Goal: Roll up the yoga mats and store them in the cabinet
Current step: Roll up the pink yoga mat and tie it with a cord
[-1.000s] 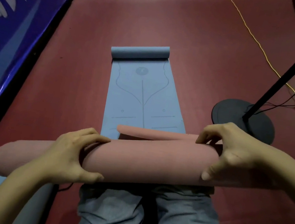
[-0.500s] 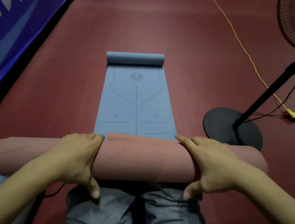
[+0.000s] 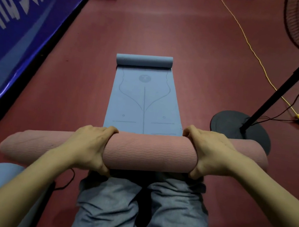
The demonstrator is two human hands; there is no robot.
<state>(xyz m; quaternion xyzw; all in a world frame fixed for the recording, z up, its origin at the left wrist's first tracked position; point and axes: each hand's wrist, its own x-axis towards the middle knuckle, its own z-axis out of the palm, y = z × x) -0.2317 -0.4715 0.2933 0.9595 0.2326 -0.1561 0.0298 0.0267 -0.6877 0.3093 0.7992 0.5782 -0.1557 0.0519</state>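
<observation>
While I watched through the head camera, the pink yoga mat lay fully rolled across the person's thighs, just above the jeans. The left hand gripped the roll left of its middle, fingers curled over the far side and thumb tucked beneath. The right hand gripped it right of the middle in the same way, fingers wrapped over the top. Beyond the roll I saw a blue yoga mat spread flat on the red floor, its far end curled into a small roll. Another blue roll sat by the left forearm. A standing fan stood to the right, a yellow cable trailing past its base.
</observation>
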